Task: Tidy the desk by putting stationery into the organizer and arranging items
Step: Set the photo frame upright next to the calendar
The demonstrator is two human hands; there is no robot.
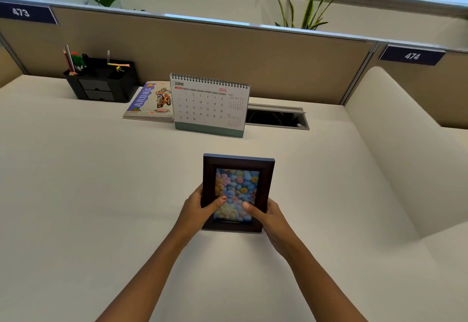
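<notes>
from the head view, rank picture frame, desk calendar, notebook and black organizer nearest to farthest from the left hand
1. picture frame, held in both hands, left hand on its left edge
2. desk calendar, standing straight behind the frame
3. notebook, flat, left of the calendar
4. black organizer, far back left by the partition

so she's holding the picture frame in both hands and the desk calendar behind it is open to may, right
Not quite. The head view shows both the left hand and the right hand holding the picture frame, but the desk calendar behind it is open to June, not May; May appears only as a small side grid.
</notes>
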